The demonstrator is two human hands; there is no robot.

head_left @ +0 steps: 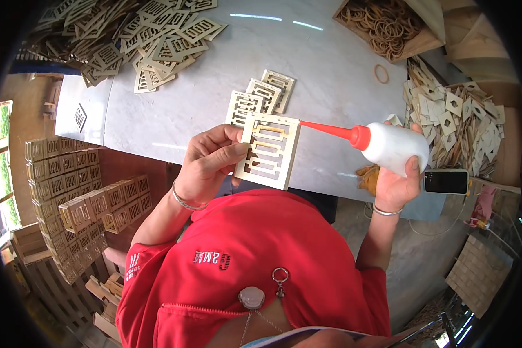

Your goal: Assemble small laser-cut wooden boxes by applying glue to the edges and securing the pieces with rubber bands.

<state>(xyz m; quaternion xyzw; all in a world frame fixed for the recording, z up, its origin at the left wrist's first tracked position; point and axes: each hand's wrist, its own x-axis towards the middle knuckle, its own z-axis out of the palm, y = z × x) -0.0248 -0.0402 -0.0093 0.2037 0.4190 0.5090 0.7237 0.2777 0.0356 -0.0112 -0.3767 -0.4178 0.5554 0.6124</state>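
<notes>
My left hand [210, 158] pinches the left edge of a pale wooden lattice panel [268, 150], a rectangle with cut-out slots, holding it tilted above the table's near edge. In my right hand [401, 182] lies a white squeeze bottle [395, 148] with a long red nozzle [328, 131], fingers wrapped round its body. The nozzle's tip meets or nearly meets the panel's upper right corner; exact contact I cannot tell. Just beyond, several similar panels [264, 93] lie fanned out on the table.
A grey-white table [325, 75] carries a heap of slotted wooden pieces [162, 40] at far left. To the right are a box of rubber bands [387, 26], a pile of small wood pieces [455, 116] and a phone [446, 181]. Stacked wooden frames [64, 191] stand at left.
</notes>
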